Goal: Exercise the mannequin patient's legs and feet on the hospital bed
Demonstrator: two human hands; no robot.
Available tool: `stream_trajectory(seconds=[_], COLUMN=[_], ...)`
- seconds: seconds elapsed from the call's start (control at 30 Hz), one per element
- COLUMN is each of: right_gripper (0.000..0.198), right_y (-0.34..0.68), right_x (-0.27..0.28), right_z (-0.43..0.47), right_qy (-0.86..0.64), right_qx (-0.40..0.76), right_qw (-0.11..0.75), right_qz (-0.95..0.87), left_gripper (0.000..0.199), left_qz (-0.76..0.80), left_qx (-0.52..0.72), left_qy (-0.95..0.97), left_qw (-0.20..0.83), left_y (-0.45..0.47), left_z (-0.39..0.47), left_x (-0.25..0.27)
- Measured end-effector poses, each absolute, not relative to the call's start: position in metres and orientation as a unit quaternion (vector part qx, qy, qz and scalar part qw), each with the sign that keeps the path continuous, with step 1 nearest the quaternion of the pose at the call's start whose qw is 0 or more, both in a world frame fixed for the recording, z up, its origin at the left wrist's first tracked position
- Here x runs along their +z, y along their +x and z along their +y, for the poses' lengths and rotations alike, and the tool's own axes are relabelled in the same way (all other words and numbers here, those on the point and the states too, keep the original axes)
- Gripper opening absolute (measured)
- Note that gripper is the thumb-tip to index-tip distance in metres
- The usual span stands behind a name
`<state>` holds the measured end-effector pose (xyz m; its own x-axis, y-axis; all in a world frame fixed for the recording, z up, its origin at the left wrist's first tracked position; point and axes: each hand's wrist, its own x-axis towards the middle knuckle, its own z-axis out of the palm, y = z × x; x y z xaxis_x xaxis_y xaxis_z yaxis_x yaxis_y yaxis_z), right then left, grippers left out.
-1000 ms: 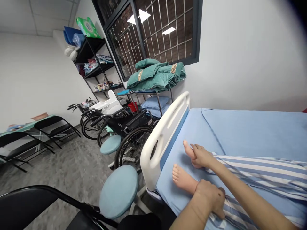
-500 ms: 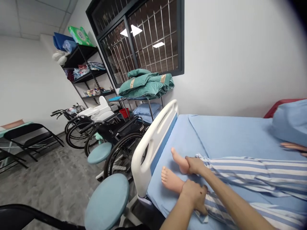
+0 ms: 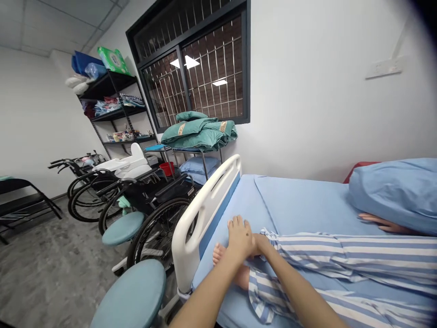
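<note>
Two bare feet of a figure lying on the bed stick out of blue-and-white striped trousers (image 3: 310, 246). On the far foot (image 3: 229, 223), my left hand (image 3: 241, 235) lies across the top with its fingers curled over toward the toes, covering most of it. My right hand (image 3: 261, 244) grips the ankle of that same foot, just below the trouser cuff; its fingertips are hidden. The near foot (image 3: 242, 276) rests on the blue sheet (image 3: 283, 200), partly behind my left forearm. Its loose trouser leg (image 3: 264, 291) lies beside my right forearm.
A white bed end board (image 3: 205, 205) stands just beyond the feet. Round blue stools (image 3: 133, 291) and wheelchairs (image 3: 167, 228) are to the left. A blue pillow or cover (image 3: 396, 191) lies at the right, with another hand (image 3: 382, 222) showing beneath it.
My left hand has moved from the near ankle and trouser cuff onto the far foot. My right hand stays at the far ankle. The view has shifted to the right.
</note>
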<state>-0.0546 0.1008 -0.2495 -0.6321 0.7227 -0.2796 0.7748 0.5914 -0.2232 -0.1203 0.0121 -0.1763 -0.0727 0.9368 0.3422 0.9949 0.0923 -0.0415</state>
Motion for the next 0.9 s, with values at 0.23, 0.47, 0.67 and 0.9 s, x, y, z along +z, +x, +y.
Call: stream_trajectory(seconds=[0.23,0.47,0.67,0.9], right_gripper=[0.077,0.074,0.072,0.076], right_y=[-0.059,-0.059,-0.059,-0.059], right_x=[-0.269,-0.268,-0.265,-0.264], right_z=[0.114,0.115,0.114,0.114], right_qy=[0.437,0.431,0.44,0.441], right_qx=[-0.114,-0.125,-0.119,-0.124], right_qw=[0.106,0.12,0.129,0.132], right_qz=[0.886,0.886,0.881,0.879], left_gripper=[0.029,0.028,0.024,0.012], left_qz=[-0.752,-0.79,-0.788,-0.778], left_qx=[0.088,0.149,0.195,0.21], left_qy=[-0.646,-0.595,-0.583,-0.591], left_qw=[0.094,0.019,-0.036,-0.042], left_y=[-0.145,-0.166,-0.168,-0.166], left_z=[0.042,0.072,0.089,0.1], left_x=[-0.178,-0.169,-0.168,-0.184])
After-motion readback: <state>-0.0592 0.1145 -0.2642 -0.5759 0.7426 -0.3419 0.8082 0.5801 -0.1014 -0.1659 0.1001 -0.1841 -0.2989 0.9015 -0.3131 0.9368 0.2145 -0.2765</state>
